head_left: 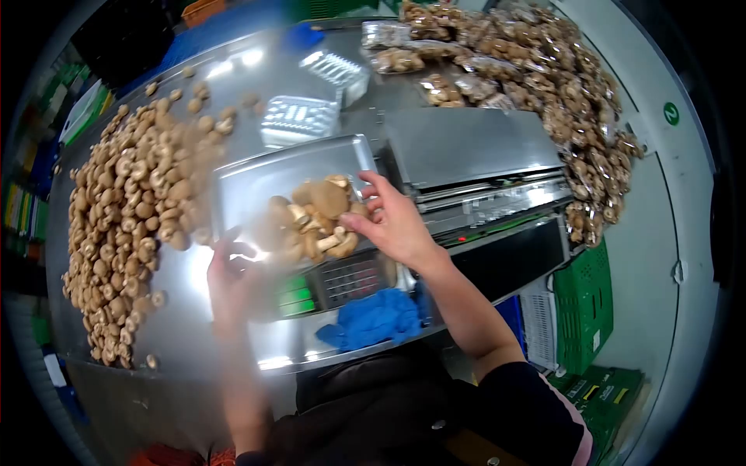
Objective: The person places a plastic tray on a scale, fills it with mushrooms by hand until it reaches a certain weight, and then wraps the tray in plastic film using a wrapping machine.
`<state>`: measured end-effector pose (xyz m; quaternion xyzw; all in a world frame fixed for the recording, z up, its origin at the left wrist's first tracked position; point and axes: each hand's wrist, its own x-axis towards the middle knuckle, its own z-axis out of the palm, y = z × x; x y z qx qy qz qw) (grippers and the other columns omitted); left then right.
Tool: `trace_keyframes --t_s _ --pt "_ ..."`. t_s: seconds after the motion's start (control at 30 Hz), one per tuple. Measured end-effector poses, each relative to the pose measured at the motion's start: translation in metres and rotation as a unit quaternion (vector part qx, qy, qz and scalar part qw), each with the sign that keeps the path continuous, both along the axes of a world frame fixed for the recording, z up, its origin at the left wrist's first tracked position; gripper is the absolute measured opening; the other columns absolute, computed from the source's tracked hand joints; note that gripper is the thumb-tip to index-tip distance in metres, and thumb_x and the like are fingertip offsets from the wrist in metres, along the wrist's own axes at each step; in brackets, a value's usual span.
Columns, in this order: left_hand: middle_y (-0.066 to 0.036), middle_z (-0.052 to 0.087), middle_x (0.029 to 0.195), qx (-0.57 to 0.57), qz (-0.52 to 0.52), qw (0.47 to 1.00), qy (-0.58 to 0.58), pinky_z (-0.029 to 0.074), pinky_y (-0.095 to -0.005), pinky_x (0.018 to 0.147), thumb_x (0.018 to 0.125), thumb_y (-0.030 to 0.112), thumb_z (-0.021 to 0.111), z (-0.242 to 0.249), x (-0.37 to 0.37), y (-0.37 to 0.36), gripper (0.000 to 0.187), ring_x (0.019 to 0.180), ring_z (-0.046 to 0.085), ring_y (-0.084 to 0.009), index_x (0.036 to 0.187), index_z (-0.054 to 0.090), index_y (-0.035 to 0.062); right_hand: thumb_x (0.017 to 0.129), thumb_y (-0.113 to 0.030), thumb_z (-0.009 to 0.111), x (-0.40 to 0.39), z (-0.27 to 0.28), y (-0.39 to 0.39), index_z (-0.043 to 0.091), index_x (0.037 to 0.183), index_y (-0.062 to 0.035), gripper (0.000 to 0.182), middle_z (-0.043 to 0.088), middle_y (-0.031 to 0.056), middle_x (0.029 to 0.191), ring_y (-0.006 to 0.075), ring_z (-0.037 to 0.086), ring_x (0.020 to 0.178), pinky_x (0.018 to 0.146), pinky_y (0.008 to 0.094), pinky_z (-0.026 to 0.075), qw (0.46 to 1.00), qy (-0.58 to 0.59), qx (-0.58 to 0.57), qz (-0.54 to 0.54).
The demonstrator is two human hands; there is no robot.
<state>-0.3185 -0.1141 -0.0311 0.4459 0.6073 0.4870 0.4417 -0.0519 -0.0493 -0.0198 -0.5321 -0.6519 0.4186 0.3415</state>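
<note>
A small heap of brown mushrooms (330,200) lies on the metal pan (241,190) of a weighing scale. My right hand (392,221) is at the heap's right side, thumb and fingers apart, the thumb tip close against the mushrooms; whether it touches them is hard to see. Over the pan's left front corner, my left hand (233,283) is smeared by motion, so its fingers and anything in them cannot be made out. In front of the pan sit the scale's keypad (350,281) and a lit green display (295,295).
Loose mushrooms (116,225) form a large pile at left on the metal table (183,295). Clear plastic trays (299,116) lie behind the pan. A wrapping machine (474,144) stands right, wrapped mushroom packs (536,78) beyond it. Crumpled blue material (373,318) lies near the front edge; green crates (587,303) stand below right.
</note>
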Motion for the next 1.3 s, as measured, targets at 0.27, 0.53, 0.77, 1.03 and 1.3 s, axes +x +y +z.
trace_keyframes --t_s 0.27,0.53,0.77,1.03,1.3 --pt "-0.007 0.054 0.091 0.034 -0.061 0.997 -0.018 0.047 -0.0234 0.049 0.069 -0.009 0.056 0.025 0.186 0.057 0.06 0.061 0.057 -0.0126 0.128 0.045 -0.0061 0.078 -0.035 0.076 0.188 0.02 0.026 0.043 0.131 0.0013 0.072 0.061 0.017 0.106 0.0185 0.061 0.078 0.072 0.0308 0.051 0.997 -0.03 0.026 -0.065" --pt "-0.011 0.055 0.089 0.02 -0.154 0.987 0.049 0.047 -0.0254 0.045 0.071 -0.01 0.062 -0.003 0.358 0.16 0.06 0.058 0.06 -0.0154 0.128 0.043 -0.0072 0.08 -0.036 0.074 0.367 0.002 0.088 0.046 0.13 0.002 0.069 0.064 0.0148 0.101 0.0169 0.063 0.078 0.071 0.0293 0.052 0.989 -0.083 0.06 -0.11" --pt "-0.012 0.063 0.086 -0.008 -0.141 0.982 0.123 0.052 -0.0288 0.051 0.07 -0.004 0.066 -0.025 0.406 0.181 0.06 0.062 0.064 -0.0174 0.127 0.047 -0.0058 0.079 -0.042 0.073 0.42 -0.017 0.116 0.049 0.129 0.0002 0.07 0.064 0.0171 0.108 0.0214 0.064 0.082 0.076 0.0326 0.052 0.987 -0.127 0.051 -0.083" --pt "-0.011 0.06 0.091 -0.032 -0.177 0.976 0.125 0.048 -0.0239 0.052 0.074 -0.004 0.066 -0.019 0.391 0.176 0.06 0.065 0.059 -0.0132 0.129 0.042 -0.0103 0.084 -0.03 0.071 0.422 -0.02 0.119 0.046 0.131 -0.0024 0.061 0.063 0.0121 0.108 0.0121 0.058 0.077 0.079 0.0277 0.049 0.993 -0.11 0.043 -0.022" --pt "-0.012 0.057 0.111 0.268 -0.294 0.769 0.5 0.046 -0.0421 0.087 0.062 -0.005 0.07 0.022 0.309 0.098 0.056 0.106 0.052 -0.0337 0.115 0.057 0.0068 0.081 -0.018 0.067 0.503 0.019 0.053 0.053 0.121 -0.0132 0.042 0.055 0.0071 0.122 0.0264 0.059 0.102 0.08 0.036 0.051 0.901 -0.345 0.233 0.126"
